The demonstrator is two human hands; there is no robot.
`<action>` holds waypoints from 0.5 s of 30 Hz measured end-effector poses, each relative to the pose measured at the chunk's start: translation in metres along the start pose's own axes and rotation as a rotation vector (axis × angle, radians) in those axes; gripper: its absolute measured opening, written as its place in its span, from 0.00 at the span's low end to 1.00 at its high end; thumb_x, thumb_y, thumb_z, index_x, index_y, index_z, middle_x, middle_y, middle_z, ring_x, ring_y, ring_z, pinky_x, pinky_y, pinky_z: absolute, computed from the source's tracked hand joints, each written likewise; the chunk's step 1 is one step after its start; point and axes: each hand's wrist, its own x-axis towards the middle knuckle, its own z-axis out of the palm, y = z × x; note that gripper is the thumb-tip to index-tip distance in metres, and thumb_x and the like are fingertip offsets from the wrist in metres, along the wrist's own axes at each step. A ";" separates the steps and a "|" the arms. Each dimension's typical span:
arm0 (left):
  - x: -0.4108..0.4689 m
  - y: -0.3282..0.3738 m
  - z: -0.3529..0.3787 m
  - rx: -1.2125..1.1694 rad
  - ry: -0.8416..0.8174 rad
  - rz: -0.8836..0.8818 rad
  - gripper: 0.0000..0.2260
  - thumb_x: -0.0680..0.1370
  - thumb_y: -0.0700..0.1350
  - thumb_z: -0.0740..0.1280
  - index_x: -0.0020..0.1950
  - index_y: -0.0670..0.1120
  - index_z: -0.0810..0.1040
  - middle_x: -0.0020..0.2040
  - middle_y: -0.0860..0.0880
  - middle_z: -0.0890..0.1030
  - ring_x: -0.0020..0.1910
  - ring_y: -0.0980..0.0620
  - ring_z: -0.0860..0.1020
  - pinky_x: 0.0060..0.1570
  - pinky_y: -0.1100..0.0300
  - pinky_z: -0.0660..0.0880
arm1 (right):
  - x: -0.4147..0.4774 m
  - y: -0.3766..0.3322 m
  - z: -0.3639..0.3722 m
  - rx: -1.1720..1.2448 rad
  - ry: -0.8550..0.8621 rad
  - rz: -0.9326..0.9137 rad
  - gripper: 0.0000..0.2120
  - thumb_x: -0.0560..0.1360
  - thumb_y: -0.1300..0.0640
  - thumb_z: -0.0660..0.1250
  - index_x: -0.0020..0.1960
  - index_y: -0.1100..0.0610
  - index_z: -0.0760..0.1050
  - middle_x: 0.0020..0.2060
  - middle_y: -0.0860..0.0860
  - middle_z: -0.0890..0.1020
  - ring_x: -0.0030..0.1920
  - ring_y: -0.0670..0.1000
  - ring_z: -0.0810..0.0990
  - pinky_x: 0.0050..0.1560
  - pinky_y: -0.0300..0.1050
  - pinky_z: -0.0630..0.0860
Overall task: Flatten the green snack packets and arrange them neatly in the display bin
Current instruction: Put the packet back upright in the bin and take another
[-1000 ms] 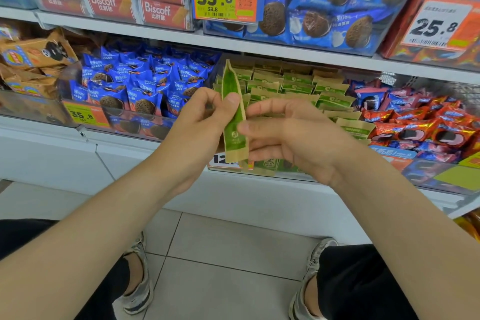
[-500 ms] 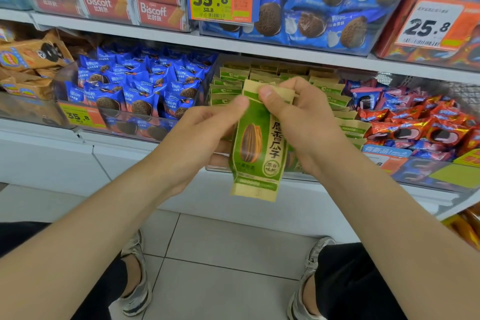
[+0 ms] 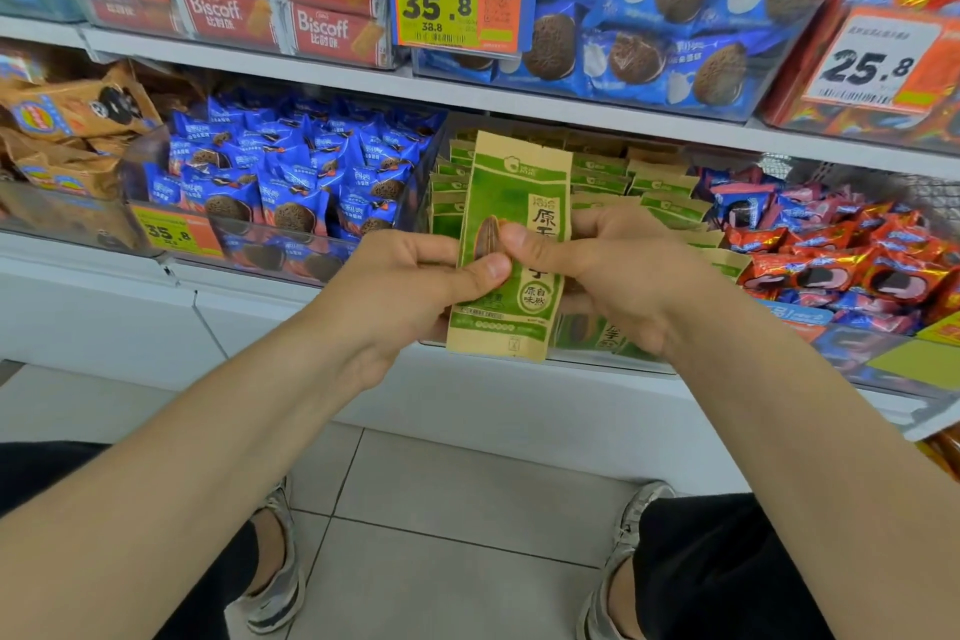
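Just short of the bin (image 3: 582, 351), I hold one packet (image 3: 511, 203) upright.
Both thumbs pinch its face, left hand (image 3: 415, 286) and right hand (image 3: 618, 265) curled round its edges; long axis vertical, the bin's rows straight behind, my right hand nearer, I judge.
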 end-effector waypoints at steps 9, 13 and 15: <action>0.033 0.013 -0.039 0.765 0.422 0.445 0.03 0.82 0.46 0.71 0.51 0.50 0.85 0.43 0.54 0.85 0.41 0.59 0.81 0.47 0.67 0.77 | 0.030 0.004 -0.007 -0.171 0.479 -0.395 0.10 0.78 0.52 0.77 0.57 0.53 0.83 0.49 0.47 0.89 0.50 0.48 0.89 0.52 0.57 0.86; 0.057 0.005 -0.061 1.161 0.238 0.490 0.07 0.78 0.52 0.75 0.52 0.50 0.86 0.46 0.50 0.79 0.55 0.54 0.73 0.58 0.56 0.72 | 0.048 0.004 -0.009 -0.233 0.530 -0.630 0.17 0.82 0.58 0.71 0.69 0.55 0.70 0.54 0.45 0.86 0.55 0.43 0.85 0.61 0.54 0.83; 0.060 0.001 -0.061 1.233 0.101 0.425 0.19 0.75 0.67 0.70 0.50 0.53 0.88 0.47 0.48 0.78 0.60 0.52 0.72 0.58 0.54 0.73 | 0.059 0.005 -0.005 -0.266 0.474 -0.672 0.19 0.84 0.61 0.68 0.71 0.57 0.65 0.53 0.43 0.85 0.56 0.43 0.85 0.61 0.52 0.82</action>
